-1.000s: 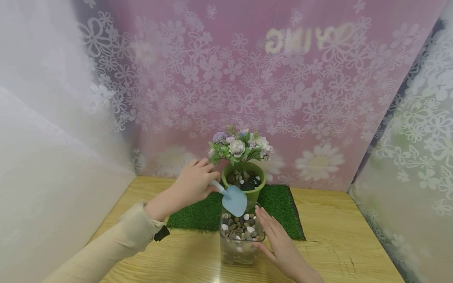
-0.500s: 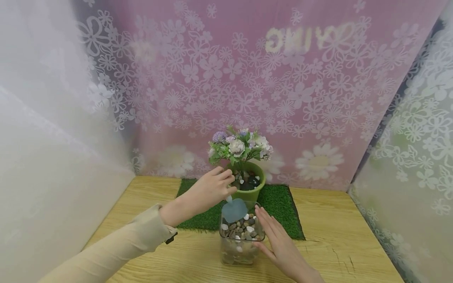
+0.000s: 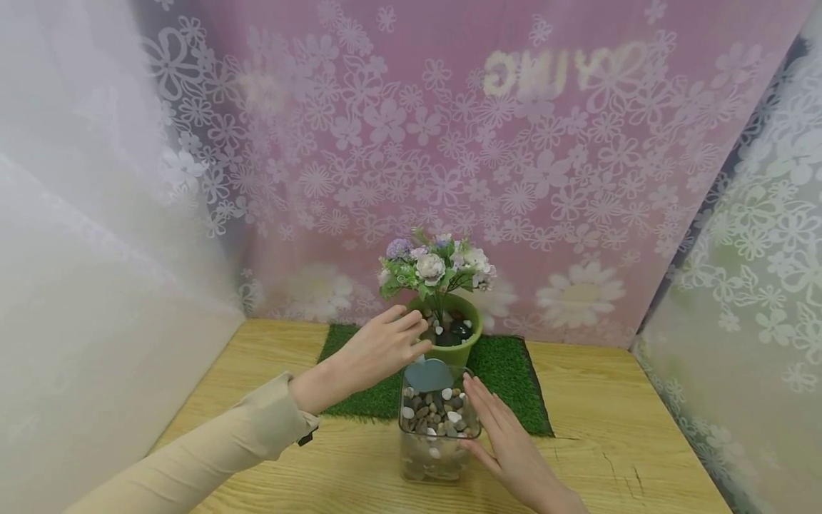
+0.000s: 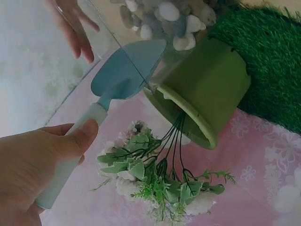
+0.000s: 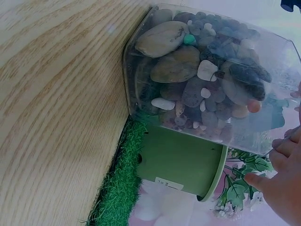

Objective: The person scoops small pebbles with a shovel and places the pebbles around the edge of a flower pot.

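Observation:
My left hand [image 3: 375,353] grips the pale handle of a small blue garden trowel [image 4: 124,70], thumb laid along it in the left wrist view. The blade is tipped down at the back of a clear square container [image 3: 406,462], just above the pebbles [image 3: 432,414] inside. My right hand [image 3: 514,457] rests against the container's right side, fingers straight and thumb apart at the front corner. Behind the container stands a green flowerpot [image 3: 459,355] with white and purple flowers [image 3: 430,268]; several stones lie inside the pot.
A green artificial grass mat [image 3: 514,385] lies beneath the pot on the wooden table [image 3: 616,421]. Pink floral cloth [image 3: 411,164] rises at the back, with pale sheets at both sides. A cracked patch [image 3: 621,471] marks the table at right.
My left hand has moved right and turned, so the trowel's blade points down at the container's back instead of slanting over it. My right hand has stayed put.

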`<state>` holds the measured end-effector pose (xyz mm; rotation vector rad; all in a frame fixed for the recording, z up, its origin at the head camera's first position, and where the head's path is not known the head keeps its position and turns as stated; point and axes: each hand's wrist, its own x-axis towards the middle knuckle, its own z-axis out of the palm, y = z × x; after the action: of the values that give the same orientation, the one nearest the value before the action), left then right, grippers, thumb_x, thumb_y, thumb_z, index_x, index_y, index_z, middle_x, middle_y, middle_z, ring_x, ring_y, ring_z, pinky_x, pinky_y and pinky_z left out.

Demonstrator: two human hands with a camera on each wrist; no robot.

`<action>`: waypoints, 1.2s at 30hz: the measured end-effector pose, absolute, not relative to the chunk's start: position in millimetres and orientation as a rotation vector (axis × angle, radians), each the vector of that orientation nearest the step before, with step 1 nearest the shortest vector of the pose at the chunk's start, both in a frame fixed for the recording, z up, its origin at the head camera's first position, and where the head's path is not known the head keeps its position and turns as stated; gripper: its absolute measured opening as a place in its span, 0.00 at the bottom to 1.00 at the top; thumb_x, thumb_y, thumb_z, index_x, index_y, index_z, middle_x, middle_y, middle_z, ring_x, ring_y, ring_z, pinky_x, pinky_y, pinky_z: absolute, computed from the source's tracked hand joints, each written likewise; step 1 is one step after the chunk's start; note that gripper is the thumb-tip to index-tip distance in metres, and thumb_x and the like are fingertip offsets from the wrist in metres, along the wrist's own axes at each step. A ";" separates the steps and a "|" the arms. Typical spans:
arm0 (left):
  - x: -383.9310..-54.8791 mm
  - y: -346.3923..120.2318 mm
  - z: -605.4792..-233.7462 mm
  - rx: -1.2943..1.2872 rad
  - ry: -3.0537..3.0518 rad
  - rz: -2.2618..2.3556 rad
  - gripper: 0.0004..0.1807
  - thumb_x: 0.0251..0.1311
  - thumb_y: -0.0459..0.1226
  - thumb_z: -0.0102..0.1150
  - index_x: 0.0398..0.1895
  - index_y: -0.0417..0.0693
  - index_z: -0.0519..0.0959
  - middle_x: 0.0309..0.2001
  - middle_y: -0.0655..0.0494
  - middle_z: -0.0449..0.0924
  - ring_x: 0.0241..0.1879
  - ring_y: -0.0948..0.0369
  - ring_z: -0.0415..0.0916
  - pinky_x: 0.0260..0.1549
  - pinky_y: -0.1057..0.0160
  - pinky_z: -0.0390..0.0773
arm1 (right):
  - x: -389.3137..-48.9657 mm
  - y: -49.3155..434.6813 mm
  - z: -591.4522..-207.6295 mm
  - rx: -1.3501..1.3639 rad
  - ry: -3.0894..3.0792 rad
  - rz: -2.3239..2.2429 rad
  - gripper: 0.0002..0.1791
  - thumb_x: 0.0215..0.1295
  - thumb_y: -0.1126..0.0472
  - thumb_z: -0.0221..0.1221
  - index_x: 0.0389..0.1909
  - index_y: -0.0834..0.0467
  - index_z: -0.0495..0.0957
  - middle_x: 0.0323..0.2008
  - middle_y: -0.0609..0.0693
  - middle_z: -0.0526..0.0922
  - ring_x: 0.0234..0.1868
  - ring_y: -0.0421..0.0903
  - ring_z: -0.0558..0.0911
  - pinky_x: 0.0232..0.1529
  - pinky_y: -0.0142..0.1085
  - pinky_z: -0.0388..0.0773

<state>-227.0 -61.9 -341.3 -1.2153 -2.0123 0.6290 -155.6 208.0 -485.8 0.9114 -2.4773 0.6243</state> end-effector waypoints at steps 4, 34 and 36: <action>-226.7 -59.5 -345.0 -1.198 -1.982 0.663 0.13 0.62 0.47 0.69 0.48 0.61 0.82 0.55 0.62 0.83 0.57 0.60 0.73 0.59 0.59 0.69 | -155.6 207.6 -487.7 0.907 -2.476 0.613 0.47 0.70 0.50 0.64 0.80 0.60 0.50 0.79 0.55 0.54 0.79 0.48 0.55 0.75 0.26 0.37; -247.6 -59.0 -355.0 -1.380 -2.269 0.333 0.11 0.57 0.52 0.69 0.43 0.67 0.86 0.40 0.64 0.79 0.40 0.60 0.64 0.43 0.59 0.62 | -155.0 207.4 -484.6 0.902 -2.482 0.646 0.48 0.69 0.52 0.64 0.81 0.58 0.48 0.79 0.55 0.54 0.79 0.48 0.54 0.74 0.24 0.37; -250.1 -60.8 -355.6 -1.391 -2.299 0.294 0.10 0.57 0.52 0.69 0.42 0.67 0.86 0.38 0.65 0.78 0.39 0.60 0.63 0.42 0.59 0.61 | -155.3 207.2 -485.1 0.912 -2.476 0.652 0.48 0.69 0.52 0.64 0.81 0.59 0.48 0.79 0.56 0.54 0.79 0.48 0.55 0.74 0.24 0.37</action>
<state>-250.1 -60.8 -355.6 -1.3908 -2.2986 0.2937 -155.3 207.2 -485.1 0.9121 -2.4765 0.6516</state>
